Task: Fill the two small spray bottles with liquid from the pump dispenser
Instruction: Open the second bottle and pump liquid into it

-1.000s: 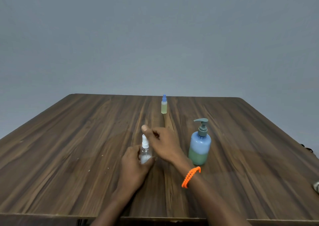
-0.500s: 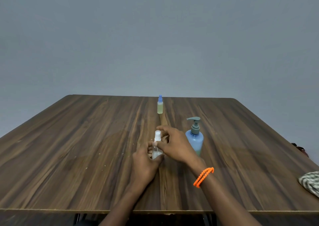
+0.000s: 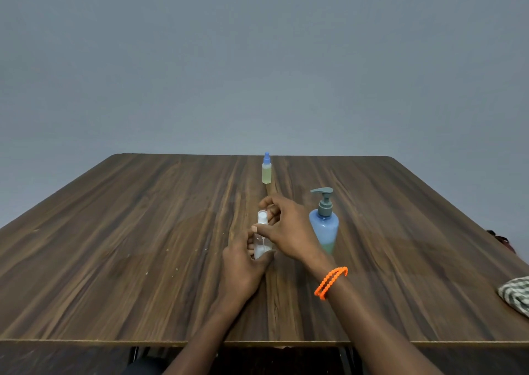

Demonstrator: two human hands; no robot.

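A small clear spray bottle (image 3: pixel 262 247) with a white spray top stands near the table's middle, a little pale liquid in its base. My left hand (image 3: pixel 243 263) grips its body from the near side. My right hand (image 3: pixel 286 228) curls over the white top, thumb and fingers pinching it. Just right of my right hand stands the blue pump dispenser (image 3: pixel 324 225) with a grey pump head and greenish liquid low inside. A second small spray bottle (image 3: pixel 266 169), yellowish with a blue top, stands alone near the far edge.
The wooden table (image 3: pixel 143 231) spreads wide to the left. A checked cloth (image 3: pixel 516 294) lies at the right edge, and a dark reddish object (image 3: pixel 499 238) sits beyond it. An orange bead bracelet (image 3: pixel 330 281) circles my right wrist.
My right hand has come down from above the clear bottle and closed on its white top. The left hand keeps its hold on the bottle's body. The camera view shifted slightly.
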